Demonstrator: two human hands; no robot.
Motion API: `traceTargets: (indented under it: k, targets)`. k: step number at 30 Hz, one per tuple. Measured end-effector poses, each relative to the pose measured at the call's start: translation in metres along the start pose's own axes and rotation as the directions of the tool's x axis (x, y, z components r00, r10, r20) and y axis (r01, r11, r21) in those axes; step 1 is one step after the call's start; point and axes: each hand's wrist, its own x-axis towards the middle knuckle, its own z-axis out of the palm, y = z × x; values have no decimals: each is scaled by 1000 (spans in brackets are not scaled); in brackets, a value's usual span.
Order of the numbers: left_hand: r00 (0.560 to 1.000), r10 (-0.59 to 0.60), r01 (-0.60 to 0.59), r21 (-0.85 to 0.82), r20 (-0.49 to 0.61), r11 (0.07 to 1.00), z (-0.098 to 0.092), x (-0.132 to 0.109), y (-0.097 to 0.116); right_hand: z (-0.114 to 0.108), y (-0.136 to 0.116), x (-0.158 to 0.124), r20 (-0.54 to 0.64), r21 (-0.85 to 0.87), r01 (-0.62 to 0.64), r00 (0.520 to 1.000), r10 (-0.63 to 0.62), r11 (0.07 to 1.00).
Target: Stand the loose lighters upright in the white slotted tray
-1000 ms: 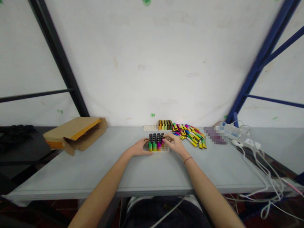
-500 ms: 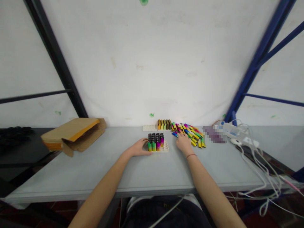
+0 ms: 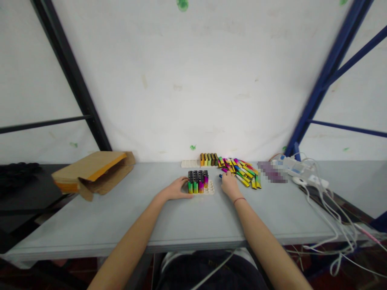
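A white tray [image 3: 211, 188] stands in the middle of the grey table [image 3: 181, 219], with several upright colourful lighters [image 3: 198, 181] filling its left part. My left hand [image 3: 177, 189] rests against the tray's left side, fingers curled on its edge. My right hand [image 3: 229, 185] is just right of the tray, at the near edge of a loose pile of lighters [image 3: 243, 170]. Its fingers are closed, and a blue-tipped lighter [image 3: 220, 176] shows at the fingertips.
A second white tray [image 3: 190, 163] with a short row of lighters [image 3: 209, 158] sits by the wall. An open cardboard box [image 3: 90, 172] lies at the left. A power strip [image 3: 298, 166] and white cables [image 3: 329, 205] crowd the right side.
My right hand left the tray, reached right into the loose pile, then drew back a little toward the tray with fingers closed. The left hand stayed at the tray.
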Motion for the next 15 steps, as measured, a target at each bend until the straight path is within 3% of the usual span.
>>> traceTargets:
  k: [3,7,12,15]
  targets:
    - [1000,1,-1,9,-1,1000,0,0,0,0,-2,2,0,78,47,999,-47,996]
    - [1000,11,-11,16,5,1000,0,0,0,-5,-7,4,-70,305,63,997,-43,950]
    - [1000,14,-14,14,2,1000,0,1,0,-8,-12,1,-150,554,-40,978,147,831]
    - [1000,15,-15,0,-4,1000,0,1,0,-4,-11,2,-147,707,-58,963,227,705]
